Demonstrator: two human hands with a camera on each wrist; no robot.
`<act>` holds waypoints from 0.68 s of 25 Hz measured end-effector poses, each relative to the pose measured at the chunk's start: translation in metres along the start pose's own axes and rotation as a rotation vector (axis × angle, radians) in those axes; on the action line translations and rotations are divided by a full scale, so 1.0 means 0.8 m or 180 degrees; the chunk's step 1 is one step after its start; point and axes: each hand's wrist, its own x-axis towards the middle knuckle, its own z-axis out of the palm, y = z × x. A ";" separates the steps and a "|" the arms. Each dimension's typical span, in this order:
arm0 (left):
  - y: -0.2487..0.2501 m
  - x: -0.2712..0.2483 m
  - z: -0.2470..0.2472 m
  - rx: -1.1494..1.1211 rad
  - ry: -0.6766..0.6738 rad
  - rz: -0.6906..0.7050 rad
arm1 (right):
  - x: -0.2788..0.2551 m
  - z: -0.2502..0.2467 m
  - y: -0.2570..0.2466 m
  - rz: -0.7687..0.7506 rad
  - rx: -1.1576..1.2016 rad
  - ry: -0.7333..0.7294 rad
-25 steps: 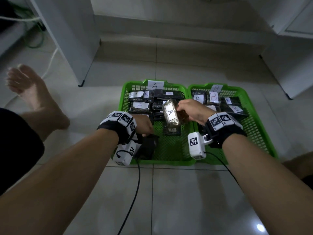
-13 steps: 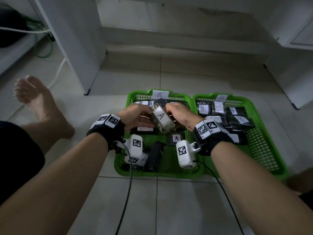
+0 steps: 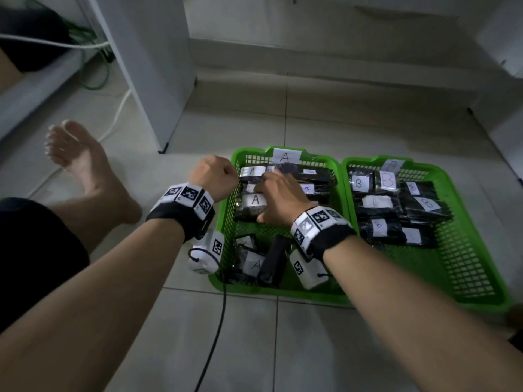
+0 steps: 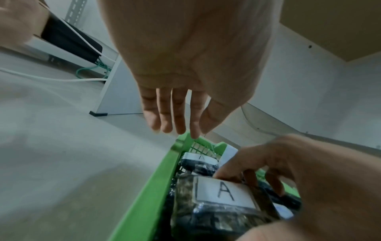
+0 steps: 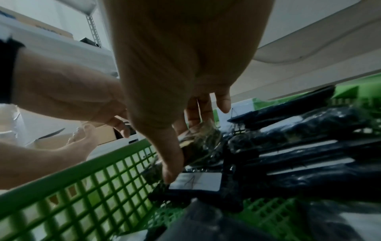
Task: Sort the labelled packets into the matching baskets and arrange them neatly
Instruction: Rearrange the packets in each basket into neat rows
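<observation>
Two green baskets stand side by side on the floor. The left basket (image 3: 268,292) carries an "A" tag (image 3: 284,157) and holds dark packets labelled A. My right hand (image 3: 268,199) grips an A packet (image 3: 254,200) lying in the basket's left row, thumb on the near edge and fingers on the far edge (image 4: 224,192) (image 5: 198,141). My left hand (image 3: 226,176) hovers over the basket's left rim, its fingers (image 4: 179,120) hanging straight and holding nothing. The right basket (image 3: 458,267) holds several B packets (image 3: 387,181).
Two loose packets (image 3: 254,264) lie at the front of the A basket, one on its side. A bare foot (image 3: 85,165) rests to the left. A white cabinet panel (image 3: 158,108) stands behind, and a black cable (image 3: 215,335) runs over the tiles.
The A packet, held up in both hands before, has come down into the left row of the A basket. My left hand let go and moved to the left rim.
</observation>
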 end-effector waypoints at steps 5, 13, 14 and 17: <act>-0.011 -0.003 0.014 0.0219 -0.0173 0.0325 | 0.009 0.009 -0.016 0.0029 0.0062 -0.0108; -0.002 -0.021 0.012 0.0722 -0.0444 0.0467 | -0.003 0.010 -0.005 0.0119 0.0204 -0.0090; 0.000 -0.025 0.011 0.0850 -0.0466 0.0510 | -0.006 0.006 0.000 0.0165 0.0303 -0.0094; 0.006 -0.032 0.013 0.0998 -0.0373 0.0837 | -0.012 -0.008 0.015 0.0354 0.0709 -0.0180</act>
